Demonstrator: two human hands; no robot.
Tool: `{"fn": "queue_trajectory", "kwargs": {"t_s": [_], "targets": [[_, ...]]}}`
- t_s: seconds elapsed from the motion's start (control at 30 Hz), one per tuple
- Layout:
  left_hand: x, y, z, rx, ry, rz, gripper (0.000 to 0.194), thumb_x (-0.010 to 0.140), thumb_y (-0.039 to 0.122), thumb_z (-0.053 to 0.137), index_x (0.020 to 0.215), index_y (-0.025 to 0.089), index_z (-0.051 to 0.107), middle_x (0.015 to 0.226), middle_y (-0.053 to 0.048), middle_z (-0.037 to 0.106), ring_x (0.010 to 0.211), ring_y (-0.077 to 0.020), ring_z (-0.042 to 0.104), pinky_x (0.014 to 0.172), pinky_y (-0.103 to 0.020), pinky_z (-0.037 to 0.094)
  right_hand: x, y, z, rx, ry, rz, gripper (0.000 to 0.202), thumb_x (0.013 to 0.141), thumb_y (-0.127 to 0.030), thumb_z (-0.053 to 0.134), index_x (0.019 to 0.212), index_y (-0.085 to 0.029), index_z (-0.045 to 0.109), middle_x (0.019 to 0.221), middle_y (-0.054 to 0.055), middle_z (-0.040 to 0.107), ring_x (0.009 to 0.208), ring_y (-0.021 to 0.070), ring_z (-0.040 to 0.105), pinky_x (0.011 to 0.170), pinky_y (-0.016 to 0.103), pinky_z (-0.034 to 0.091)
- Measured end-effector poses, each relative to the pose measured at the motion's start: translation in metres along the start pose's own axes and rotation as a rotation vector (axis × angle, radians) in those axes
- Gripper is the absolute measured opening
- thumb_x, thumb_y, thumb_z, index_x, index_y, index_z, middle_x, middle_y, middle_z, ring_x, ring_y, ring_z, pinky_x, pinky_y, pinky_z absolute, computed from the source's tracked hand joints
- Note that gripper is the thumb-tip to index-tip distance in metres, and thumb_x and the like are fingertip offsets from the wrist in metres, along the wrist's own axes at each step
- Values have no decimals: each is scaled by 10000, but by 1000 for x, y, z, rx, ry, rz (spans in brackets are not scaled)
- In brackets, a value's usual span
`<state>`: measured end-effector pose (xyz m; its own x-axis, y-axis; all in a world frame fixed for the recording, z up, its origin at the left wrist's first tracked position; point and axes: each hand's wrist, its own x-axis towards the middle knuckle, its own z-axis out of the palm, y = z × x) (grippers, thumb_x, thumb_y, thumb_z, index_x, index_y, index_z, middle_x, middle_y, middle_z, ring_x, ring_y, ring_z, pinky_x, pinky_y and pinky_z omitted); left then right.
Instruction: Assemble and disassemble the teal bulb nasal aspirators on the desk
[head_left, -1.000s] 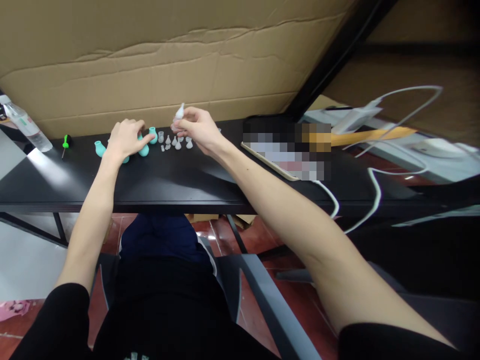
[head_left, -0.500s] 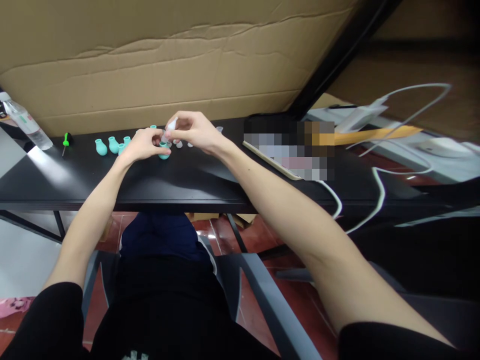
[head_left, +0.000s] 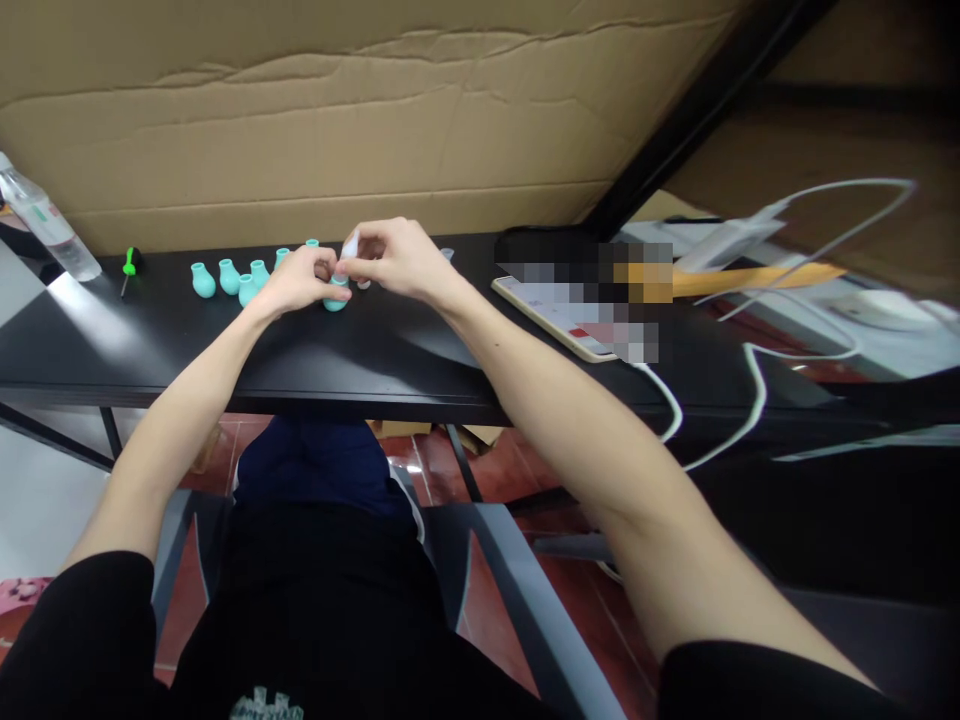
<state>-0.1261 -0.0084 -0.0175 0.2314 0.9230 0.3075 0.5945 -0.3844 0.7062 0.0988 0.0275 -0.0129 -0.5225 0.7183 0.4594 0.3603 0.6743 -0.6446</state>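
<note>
My left hand has its fingers round a small teal bulb-shaped piece on the black table. Just right of it, my right hand pinches a small white piece upright over the mouth of that bulb. Fingers hide where the two parts meet. Several more teal bulbs stand to the left of my left hand and behind it. A small whitish piece lies under my right hand.
A green-handled screwdriver and a clear water bottle are at the left. On the right lies a phone, partly blurred, near white cables. A cardboard panel rises behind the black table.
The camera view has shifted slightly. The white piece in my right hand now stands more upright over the bulb, and my left hand still holds the bulb.
</note>
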Motion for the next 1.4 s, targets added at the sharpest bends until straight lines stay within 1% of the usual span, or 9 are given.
{"fn": "queue_trajectory", "kwargs": {"t_s": [0.17, 0.3, 0.4, 0.6, 0.8, 1.0, 1.17, 1.27, 1.4], "targets": [[1, 2, 5, 63, 29, 6, 301, 721, 268, 981, 846, 251, 708, 835, -17, 769, 938, -239, 685, 913, -381, 544, -1, -10, -2, -159, -2, -41, 239, 1003, -468, 877, 964, -258, 770, 919, 107, 830, 977, 387, 833, 1069, 629, 687], [0, 5, 7, 130, 48, -5, 272, 750, 231, 947, 828, 232, 687, 803, -4, 718, 949, -244, 659, 974, -399, 509, 4, -7, 4, -254, 21, -41, 145, 1000, -357, 858, 961, -251, 768, 968, 130, 837, 1007, 394, 822, 1090, 625, 660], [-1, 7, 7, 180, 39, -13, 236, 776, 213, 908, 817, 221, 676, 797, 2, 685, 892, -226, 619, 979, -405, 488, 7, -5, 10, -322, 49, -35, 110, 1018, -328, 831, 978, -245, 771, 1016, 155, 839, 1042, 408, 812, 1097, 633, 648], [-2, 11, 7, 246, 39, -6, 234, 810, 240, 853, 749, 224, 627, 732, 31, 562, 803, -189, 529, 936, -383, 429, 7, -6, 19, -415, 113, 1, 147, 1066, -335, 800, 965, -252, 733, 1054, 181, 837, 1082, 426, 801, 1083, 626, 647], [-3, 14, 7, 229, 50, 13, 137, 765, 193, 832, 773, 208, 696, 757, 19, 615, 827, -195, 560, 878, -363, 390, 4, -9, 27, -453, 146, 52, 167, 1119, -366, 722, 1018, -241, 766, 1044, 199, 824, 1147, 474, 791, 1078, 655, 646], [-2, 16, 7, 239, 39, 2, 169, 766, 196, 848, 760, 200, 679, 728, 31, 537, 815, -183, 500, 890, -376, 389, 4, -12, 31, -519, 161, 94, 172, 1124, -328, 660, 1093, -218, 788, 1080, 218, 824, 1210, 507, 787, 1110, 703, 623], [-3, 16, 7, 196, 24, 22, 229, 812, 305, 862, 746, 211, 665, 690, 51, 463, 763, -150, 393, 823, -359, 323, 4, -11, 25, -482, 134, 94, 235, 1145, -441, 683, 1078, -236, 778, 1048, 197, 826, 1171, 481, 785, 1091, 659, 624], [-3, 11, 7, 134, 10, 32, 238, 822, 361, 884, 758, 223, 701, 690, 40, 519, 757, -161, 436, 796, -360, 348, 3, -8, 14, -391, 51, 57, 260, 1128, -504, 712, 1059, -259, 763, 1009, 151, 838, 1071, 421, 778, 1048, 606, 643], [-1, 4, 10, 64, 36, 28, 205, 816, 285, 902, 760, 241, 710, 761, 4, 668, 844, -205, 605, 890, -402, 489, 3, -6, -2, -308, -55, 3, 192, 1048, -458, 779, 1015, -270, 759, 976, 113, 826, 1004, 379, 748, 1029, 592, 639]]}}
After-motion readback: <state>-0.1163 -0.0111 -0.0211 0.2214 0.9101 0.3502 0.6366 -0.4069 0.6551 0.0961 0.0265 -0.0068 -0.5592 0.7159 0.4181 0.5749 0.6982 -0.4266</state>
